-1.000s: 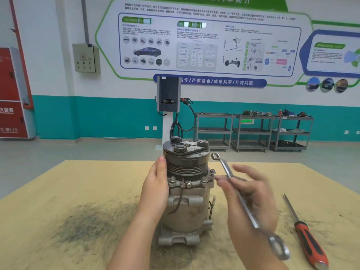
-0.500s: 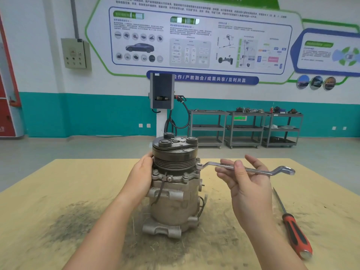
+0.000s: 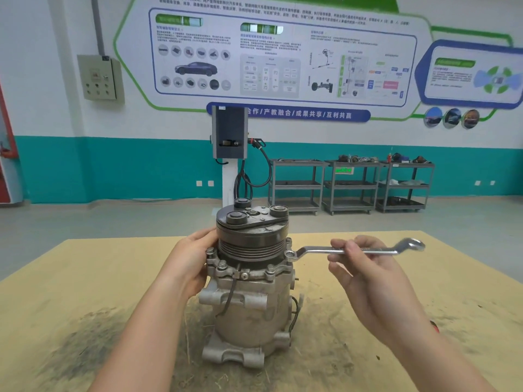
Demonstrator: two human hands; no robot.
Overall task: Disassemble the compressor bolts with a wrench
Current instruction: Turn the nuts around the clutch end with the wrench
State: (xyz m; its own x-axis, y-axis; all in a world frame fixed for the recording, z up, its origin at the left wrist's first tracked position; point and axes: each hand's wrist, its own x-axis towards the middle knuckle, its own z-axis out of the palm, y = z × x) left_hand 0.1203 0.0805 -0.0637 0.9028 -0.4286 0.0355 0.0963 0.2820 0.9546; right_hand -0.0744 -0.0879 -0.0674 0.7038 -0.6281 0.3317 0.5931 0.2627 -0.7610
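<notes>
A grey metal compressor (image 3: 249, 306) stands upright on the wooden table (image 3: 85, 278), its dark pulley (image 3: 252, 239) on top. Several bolts ring the flange under the pulley, one at the front (image 3: 221, 264). My left hand (image 3: 189, 264) grips the compressor's left side at the flange. My right hand (image 3: 365, 278) pinches the shaft of a silver ring wrench (image 3: 353, 250) held level. The wrench's left ring end sits at the bolt on the flange's right side (image 3: 290, 254); whether it is seated on the bolt head I cannot tell.
A red handle tip (image 3: 434, 326) peeks out behind my right wrist on the table. Dark grime (image 3: 85, 335) stains the table at the left. Beyond the table stand a charging post (image 3: 229, 154) and grey shelf carts (image 3: 351, 185) by the wall.
My right hand has swung the wrench from upright to level and brought its ring end to the right-side flange bolt. The left hand stays on the compressor. The view has shifted closer.
</notes>
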